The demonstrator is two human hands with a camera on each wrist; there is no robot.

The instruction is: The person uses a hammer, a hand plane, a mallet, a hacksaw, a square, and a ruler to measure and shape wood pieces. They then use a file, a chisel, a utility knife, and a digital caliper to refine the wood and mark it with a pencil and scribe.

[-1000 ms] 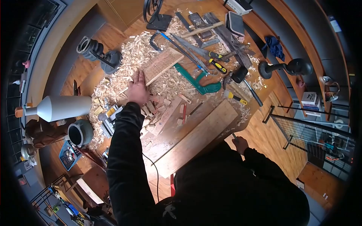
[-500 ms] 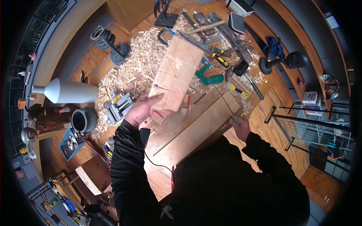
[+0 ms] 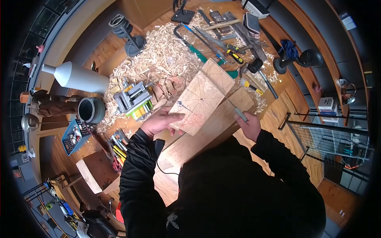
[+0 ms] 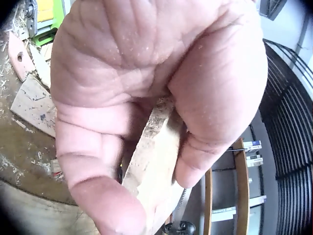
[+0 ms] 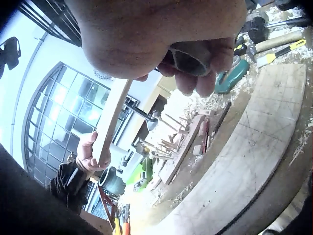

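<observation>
My left hand [image 3: 157, 121] grips the near end of a short, thick wooden board [image 3: 198, 104], thumb on its upper face and fingers beneath. Dark pencil lines cross that face. In the left wrist view the board's end [image 4: 155, 147] sits between thumb and fingers. My right hand [image 3: 251, 126] grips the grey handle of a narrow saw [image 3: 240, 114]; its thin blade reaches toward the board's far part and overlaps it. Seen from the right wrist, the handle's hollow butt [image 5: 188, 63] shows within the curled fingers. A longer board [image 3: 212, 129] lies below both hands.
A heap of wood shavings [image 3: 158, 55] covers the table's far left, beside a vise [image 3: 134, 98]. Chisels, a mallet [image 3: 255, 66] and a green-handled saw [image 3: 196, 51] lie at the back right. A white vase [image 3: 85, 77] and blue basket [image 3: 75, 137] stand left.
My left hand has picked the short board up off the shavings and brought it nearer, swinging its far end right. My right hand has raised the saw from beside the table toward the board.
</observation>
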